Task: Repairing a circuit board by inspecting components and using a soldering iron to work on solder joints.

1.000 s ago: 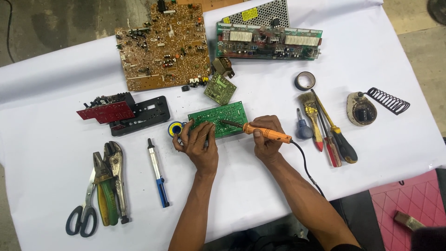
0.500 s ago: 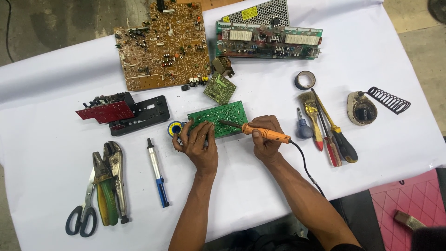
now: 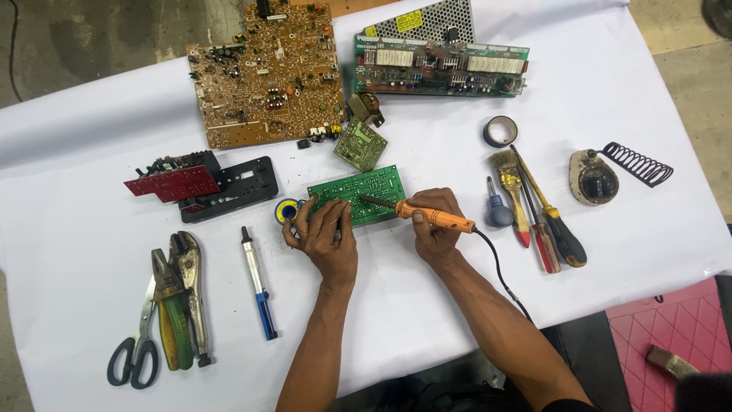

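Note:
A green circuit board point(image 3: 366, 189) lies flat on the white table point(image 3: 91, 305) in front of me. My right hand point(image 3: 435, 233) grips an orange-handled soldering iron point(image 3: 431, 217), its tip resting on the board's middle. My left hand point(image 3: 324, 233) rests at the board's left edge, fingers pinching a thin strand of solder wire over the board. A small blue and yellow solder spool point(image 3: 287, 210) sits just left of that hand. The iron's black cord point(image 3: 499, 267) trails back toward me.
A large brown board point(image 3: 267, 72), a long green board point(image 3: 438, 65), a small green board point(image 3: 360, 143) and a red board on a black frame point(image 3: 198, 183) lie beyond. Pliers and scissors point(image 3: 164, 305), desoldering pump point(image 3: 258, 282), tape roll point(image 3: 500, 131), brush and screwdrivers point(image 3: 534, 214), iron stand point(image 3: 602, 175).
The soldering iron's tip has shifted slightly on the green board; both hands stay in nearly the same place.

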